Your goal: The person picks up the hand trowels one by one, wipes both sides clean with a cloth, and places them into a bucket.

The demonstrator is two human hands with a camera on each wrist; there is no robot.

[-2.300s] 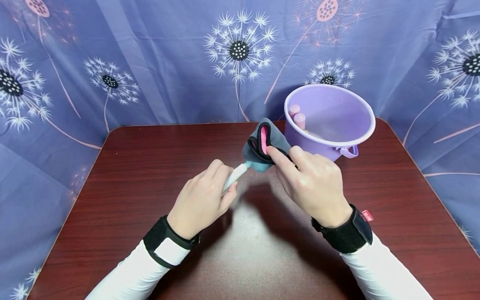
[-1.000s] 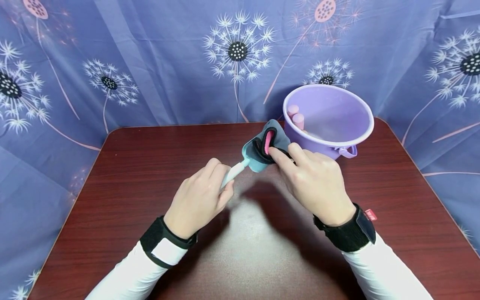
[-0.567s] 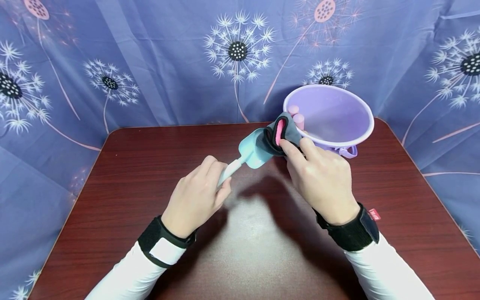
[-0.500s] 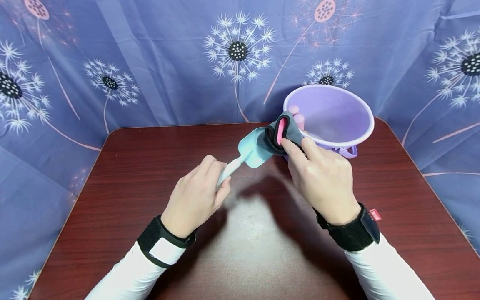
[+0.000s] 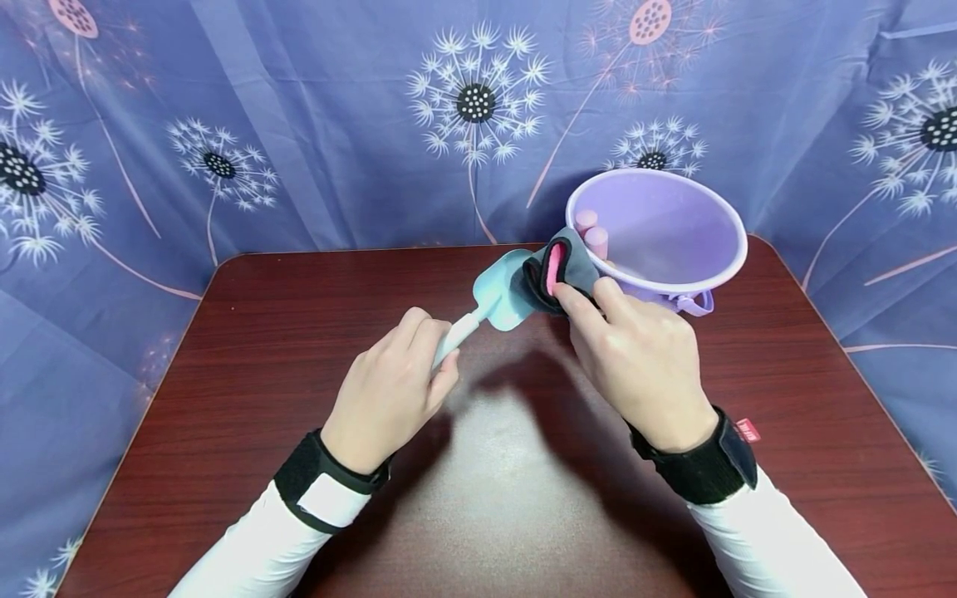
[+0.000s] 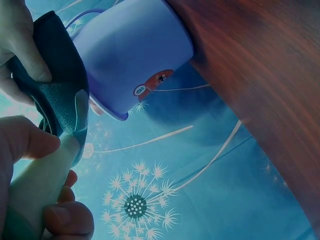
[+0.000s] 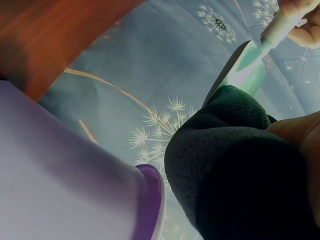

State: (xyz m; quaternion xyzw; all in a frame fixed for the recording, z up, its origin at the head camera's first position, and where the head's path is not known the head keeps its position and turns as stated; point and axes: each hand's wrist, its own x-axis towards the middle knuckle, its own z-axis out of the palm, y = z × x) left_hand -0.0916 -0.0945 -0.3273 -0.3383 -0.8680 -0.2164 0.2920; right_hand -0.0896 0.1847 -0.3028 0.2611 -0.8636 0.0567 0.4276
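Observation:
My left hand [image 5: 392, 386] grips the white handle of a small shovel [image 5: 503, 291] whose light teal blade points up and to the right. A grey cloth [image 5: 579, 264] with black edging and a pink side is folded over the blade's far end. Pinching that cloth against the blade is my right hand [image 5: 635, 357], index finger on the pink fold. Both are held up over the table, in front of the bucket's left side. In the right wrist view the bunched cloth [image 7: 235, 135] hides the blade's tip, while the bare part near the handle shows.
A purple bucket [image 5: 658, 228] with a side handle stands at the table's back right; two pink cylindrical pieces [image 5: 596, 241] stick up inside it. The dark red wooden table [image 5: 299, 291] ends at a blue dandelion-print curtain [image 5: 336, 124].
The cloth has slid from near the blade's base toward its tip, uncovering teal blade, then shifted slightly back left and down. The shovel has moved a little left.

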